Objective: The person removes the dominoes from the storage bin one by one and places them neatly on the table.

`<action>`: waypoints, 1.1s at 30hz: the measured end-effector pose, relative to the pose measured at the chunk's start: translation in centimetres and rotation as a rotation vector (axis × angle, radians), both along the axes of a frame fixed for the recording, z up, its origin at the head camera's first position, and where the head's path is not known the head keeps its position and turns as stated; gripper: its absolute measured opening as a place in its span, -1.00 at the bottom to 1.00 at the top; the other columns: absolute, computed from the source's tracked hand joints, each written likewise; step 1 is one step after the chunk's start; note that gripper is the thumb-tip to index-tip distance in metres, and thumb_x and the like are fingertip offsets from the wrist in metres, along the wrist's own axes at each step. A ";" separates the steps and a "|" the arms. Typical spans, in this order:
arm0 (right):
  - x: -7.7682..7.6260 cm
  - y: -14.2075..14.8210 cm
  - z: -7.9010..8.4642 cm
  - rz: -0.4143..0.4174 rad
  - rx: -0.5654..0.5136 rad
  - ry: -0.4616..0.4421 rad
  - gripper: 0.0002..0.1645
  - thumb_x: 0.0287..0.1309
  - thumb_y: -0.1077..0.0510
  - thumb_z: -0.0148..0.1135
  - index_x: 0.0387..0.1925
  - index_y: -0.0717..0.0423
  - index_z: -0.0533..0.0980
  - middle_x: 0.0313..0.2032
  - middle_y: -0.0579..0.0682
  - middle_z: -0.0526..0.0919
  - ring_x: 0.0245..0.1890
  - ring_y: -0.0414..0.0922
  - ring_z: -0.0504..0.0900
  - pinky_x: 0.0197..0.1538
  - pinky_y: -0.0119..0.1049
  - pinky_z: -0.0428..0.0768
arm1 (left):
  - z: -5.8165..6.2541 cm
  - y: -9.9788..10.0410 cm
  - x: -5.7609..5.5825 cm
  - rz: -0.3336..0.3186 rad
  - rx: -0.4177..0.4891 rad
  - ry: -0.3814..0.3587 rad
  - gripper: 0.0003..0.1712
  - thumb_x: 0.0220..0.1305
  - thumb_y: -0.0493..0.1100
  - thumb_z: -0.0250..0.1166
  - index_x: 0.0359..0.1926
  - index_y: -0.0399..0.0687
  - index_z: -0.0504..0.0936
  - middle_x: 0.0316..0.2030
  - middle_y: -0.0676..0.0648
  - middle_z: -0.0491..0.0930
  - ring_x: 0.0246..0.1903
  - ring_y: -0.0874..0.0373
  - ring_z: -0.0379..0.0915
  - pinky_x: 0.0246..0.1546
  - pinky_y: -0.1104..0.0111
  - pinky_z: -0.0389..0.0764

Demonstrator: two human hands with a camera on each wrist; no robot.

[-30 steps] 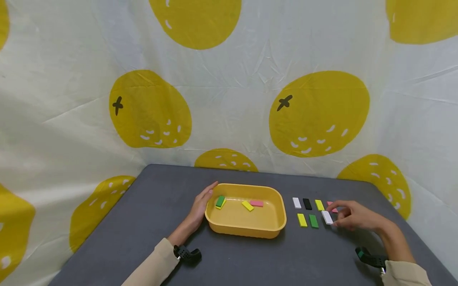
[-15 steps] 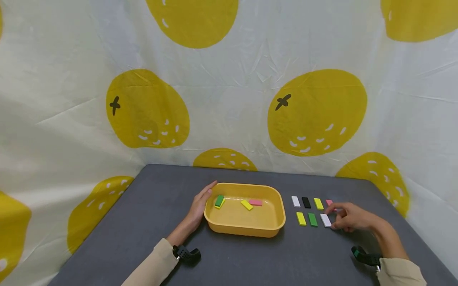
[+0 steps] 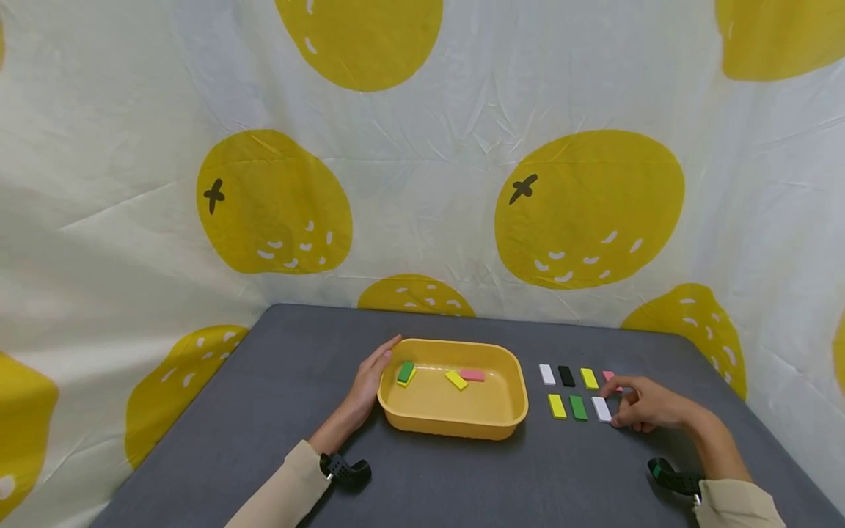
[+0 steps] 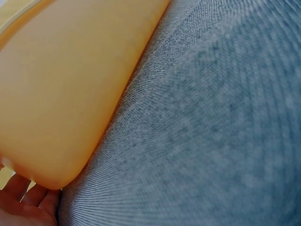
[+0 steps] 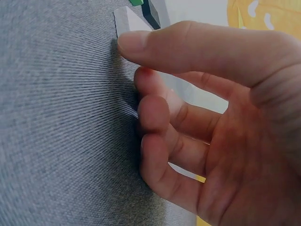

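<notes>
By my count, seven flat blocks (image 3: 578,408) lie in two rows on the grey table (image 3: 462,484), and four others (image 3: 405,372) are left in the yellow tub (image 3: 449,426), whose side my left hand (image 3: 364,381) touches, fingers extended. My right hand (image 3: 650,402), fingers curled, seems to pinch the white oblong block (image 3: 601,410) ending the near row; it looks plain, square-cornered and flat-lying.

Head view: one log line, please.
left hand: against left side of tray | right hand: touching near-row white block | in tray: four blocks
</notes>
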State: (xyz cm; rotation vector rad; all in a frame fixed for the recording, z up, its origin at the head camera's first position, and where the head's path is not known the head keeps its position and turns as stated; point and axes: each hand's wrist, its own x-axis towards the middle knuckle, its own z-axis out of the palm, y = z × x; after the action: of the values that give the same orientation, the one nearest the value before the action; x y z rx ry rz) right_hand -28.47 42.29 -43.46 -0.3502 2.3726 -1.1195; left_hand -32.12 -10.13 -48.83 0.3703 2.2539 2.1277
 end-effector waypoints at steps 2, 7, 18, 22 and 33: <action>0.0 0.0 0.0 -0.003 0.005 -0.003 -0.47 0.26 0.25 0.36 0.18 0.36 0.41 -0.52 -0.05 0.49 -0.57 -0.20 0.45 -0.52 -0.41 0.40 | 0.0 0.0 0.0 -0.006 0.011 -0.003 -0.46 0.70 0.02 -0.15 0.56 0.08 0.31 0.57 -0.07 0.24 0.61 -0.03 0.03 0.60 -0.05 0.10; 0.0 0.0 0.0 0.006 0.004 -0.001 -0.46 0.26 0.23 0.36 0.18 0.38 0.39 -0.53 -0.07 0.50 -0.57 -0.21 0.45 -0.52 -0.40 0.40 | -0.1 0.0 0.1 -0.016 0.029 0.004 -0.45 0.70 0.01 -0.15 0.57 0.05 0.30 0.58 -0.10 0.22 0.61 -0.06 0.02 0.59 -0.09 0.10; 0.2 0.3 0.5 0.031 -0.032 0.008 -0.44 0.28 0.26 0.30 0.21 0.45 0.38 -0.51 -0.02 0.51 -0.56 -0.16 0.50 -0.50 -0.40 0.45 | -0.1 0.0 0.1 -0.015 0.027 0.009 -0.46 0.70 0.00 -0.15 0.56 0.05 0.31 0.58 -0.09 0.22 0.61 -0.06 0.03 0.59 -0.08 0.11; 0.4 0.4 1.2 0.048 -0.033 0.035 -0.46 0.27 0.29 0.27 0.20 0.48 0.37 -0.49 -0.02 0.55 -0.56 -0.13 0.52 -0.50 -0.38 0.48 | -0.1 0.0 -0.1 -0.012 0.020 0.013 -0.45 0.70 0.01 -0.15 0.56 0.05 0.31 0.58 -0.10 0.23 0.61 -0.06 0.04 0.58 -0.08 0.12; 0.5 -1.0 3.0 0.072 -0.038 0.123 -0.38 0.30 0.27 0.25 0.27 0.52 0.29 -0.50 -0.10 0.49 -0.58 -0.16 0.50 -0.50 -0.38 0.46 | -0.1 0.1 0.2 -0.007 0.023 0.007 -0.46 0.70 0.01 -0.14 0.56 0.05 0.32 0.57 -0.09 0.24 0.60 -0.05 0.06 0.58 -0.07 0.13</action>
State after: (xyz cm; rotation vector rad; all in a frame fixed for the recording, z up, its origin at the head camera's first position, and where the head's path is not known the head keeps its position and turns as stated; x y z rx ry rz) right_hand -27.94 41.26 -40.49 -0.5279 2.4262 -1.1405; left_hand -31.96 -10.02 -48.90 0.3871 2.2301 2.1541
